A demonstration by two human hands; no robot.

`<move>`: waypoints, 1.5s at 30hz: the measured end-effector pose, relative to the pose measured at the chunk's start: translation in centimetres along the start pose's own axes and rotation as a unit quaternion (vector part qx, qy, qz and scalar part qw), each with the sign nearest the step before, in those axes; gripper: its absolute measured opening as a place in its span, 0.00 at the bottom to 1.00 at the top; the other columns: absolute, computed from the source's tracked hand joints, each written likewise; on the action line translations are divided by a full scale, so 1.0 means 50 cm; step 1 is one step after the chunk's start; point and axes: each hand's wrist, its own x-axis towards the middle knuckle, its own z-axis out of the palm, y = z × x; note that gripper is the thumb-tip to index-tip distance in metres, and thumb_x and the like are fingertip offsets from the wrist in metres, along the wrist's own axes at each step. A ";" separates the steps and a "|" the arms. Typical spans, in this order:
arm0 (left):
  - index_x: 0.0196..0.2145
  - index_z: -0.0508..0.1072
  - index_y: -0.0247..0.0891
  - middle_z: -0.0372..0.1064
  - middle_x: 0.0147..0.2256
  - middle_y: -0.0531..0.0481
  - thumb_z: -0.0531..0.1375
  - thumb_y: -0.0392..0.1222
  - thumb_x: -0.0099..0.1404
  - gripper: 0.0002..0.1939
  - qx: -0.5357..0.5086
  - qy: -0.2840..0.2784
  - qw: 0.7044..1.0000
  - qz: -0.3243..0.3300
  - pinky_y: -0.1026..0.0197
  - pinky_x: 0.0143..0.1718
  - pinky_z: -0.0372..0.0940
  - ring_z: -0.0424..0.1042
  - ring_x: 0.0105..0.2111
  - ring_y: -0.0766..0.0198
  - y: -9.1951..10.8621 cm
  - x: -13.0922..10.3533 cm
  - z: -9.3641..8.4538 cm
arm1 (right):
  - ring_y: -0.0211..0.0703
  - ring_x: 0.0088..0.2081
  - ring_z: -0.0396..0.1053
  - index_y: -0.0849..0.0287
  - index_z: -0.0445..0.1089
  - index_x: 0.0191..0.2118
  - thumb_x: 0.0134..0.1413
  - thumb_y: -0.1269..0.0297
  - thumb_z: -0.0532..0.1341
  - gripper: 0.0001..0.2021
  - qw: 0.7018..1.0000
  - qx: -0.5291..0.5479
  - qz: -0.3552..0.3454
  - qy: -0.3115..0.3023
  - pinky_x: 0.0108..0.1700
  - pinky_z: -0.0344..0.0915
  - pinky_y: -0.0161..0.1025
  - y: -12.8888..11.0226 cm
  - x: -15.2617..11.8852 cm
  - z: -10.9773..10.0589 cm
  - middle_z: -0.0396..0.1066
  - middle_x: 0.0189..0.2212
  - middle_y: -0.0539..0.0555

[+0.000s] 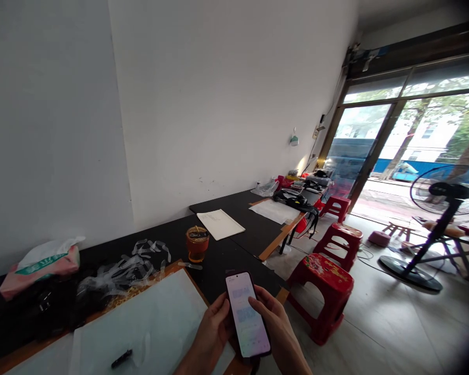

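Lying between both hands, phone seemingly shows text.

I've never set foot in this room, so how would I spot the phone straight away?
Find the black tabletop along the pale wall. At its near side, the left hand and right hand hold the phone between them. Its glowing screen sets it apart from the pale sheet and the small black object lying there.
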 end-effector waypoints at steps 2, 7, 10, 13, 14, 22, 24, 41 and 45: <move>0.50 0.76 0.39 0.80 0.45 0.41 0.64 0.45 0.64 0.18 0.001 0.000 1.000 0.000 0.53 0.48 0.67 0.76 0.46 0.51 0.000 0.001 -0.001 | 0.51 0.33 0.76 0.56 0.77 0.42 0.39 0.61 0.73 0.20 1.000 0.003 -0.004 0.000 0.34 0.68 0.41 -0.003 -0.001 0.000 0.81 0.36 0.55; 0.52 0.75 0.39 0.80 0.43 0.42 0.63 0.44 0.65 0.18 0.004 0.001 1.000 0.000 0.53 0.46 0.67 0.76 0.44 0.52 -0.002 0.002 -0.004 | 0.50 0.33 0.75 0.55 0.78 0.43 0.37 0.70 0.68 0.20 1.000 0.007 0.000 -0.004 0.36 0.68 0.41 -0.010 -0.008 -0.001 0.81 0.36 0.54; 0.52 0.74 0.39 0.80 0.43 0.42 0.63 0.44 0.65 0.18 0.003 0.000 1.000 0.001 0.54 0.46 0.67 0.77 0.44 0.52 -0.004 0.001 -0.005 | 0.49 0.31 0.75 0.56 0.77 0.45 0.42 0.65 0.70 0.19 1.000 0.003 0.008 -0.006 0.35 0.68 0.41 -0.010 -0.008 -0.001 0.81 0.37 0.55; 0.52 0.75 0.39 0.80 0.44 0.42 0.62 0.44 0.65 0.18 0.001 -0.003 1.000 0.003 0.54 0.46 0.67 0.76 0.45 0.52 -0.005 -0.001 -0.004 | 0.48 0.30 0.74 0.57 0.76 0.45 0.42 0.61 0.72 0.20 1.000 0.002 0.011 -0.010 0.34 0.68 0.41 -0.007 -0.004 -0.001 0.81 0.37 0.56; 0.52 0.75 0.38 0.80 0.44 0.41 0.63 0.44 0.65 0.18 0.001 -0.003 1.000 0.004 0.54 0.46 0.67 0.76 0.45 0.52 -0.005 -0.001 -0.003 | 0.48 0.30 0.74 0.57 0.76 0.44 0.42 0.61 0.72 0.20 1.000 0.002 0.010 -0.010 0.34 0.68 0.41 -0.007 -0.003 -0.001 0.81 0.38 0.56; 0.53 0.73 0.38 0.79 0.44 0.41 0.62 0.45 0.65 0.20 0.008 0.004 1.000 -0.005 0.53 0.44 0.68 0.76 0.44 0.52 -0.006 0.005 -0.006 | 0.48 0.33 0.75 0.56 0.77 0.44 0.38 0.71 0.66 0.21 1.000 0.012 0.002 -0.011 0.35 0.68 0.39 -0.007 -0.009 -0.004 0.81 0.38 0.54; 0.53 0.73 0.37 0.79 0.44 0.40 0.63 0.45 0.65 0.20 0.011 0.005 1.000 -0.007 0.53 0.44 0.68 0.76 0.43 0.52 -0.006 0.005 -0.006 | 0.48 0.33 0.75 0.57 0.76 0.44 0.40 0.70 0.67 0.20 1.000 0.011 0.002 -0.011 0.36 0.68 0.40 -0.006 -0.009 -0.005 0.81 0.38 0.55; 0.51 0.75 0.38 0.79 0.44 0.41 0.63 0.45 0.65 0.18 0.014 -0.003 1.000 0.004 0.54 0.44 0.67 0.76 0.43 0.52 -0.002 0.003 -0.001 | 0.49 0.33 0.76 0.57 0.75 0.46 0.41 0.60 0.73 0.22 1.000 0.000 0.005 -0.017 0.34 0.68 0.40 0.009 0.009 -0.014 0.81 0.39 0.55; 0.51 0.74 0.38 0.79 0.44 0.40 0.62 0.44 0.65 0.18 0.014 -0.002 1.000 0.004 0.54 0.44 0.67 0.76 0.43 0.52 -0.002 0.001 0.000 | 0.51 0.33 0.76 0.57 0.76 0.45 0.40 0.60 0.73 0.22 1.000 0.000 0.004 -0.015 0.33 0.68 0.41 0.007 0.008 -0.012 0.81 0.39 0.56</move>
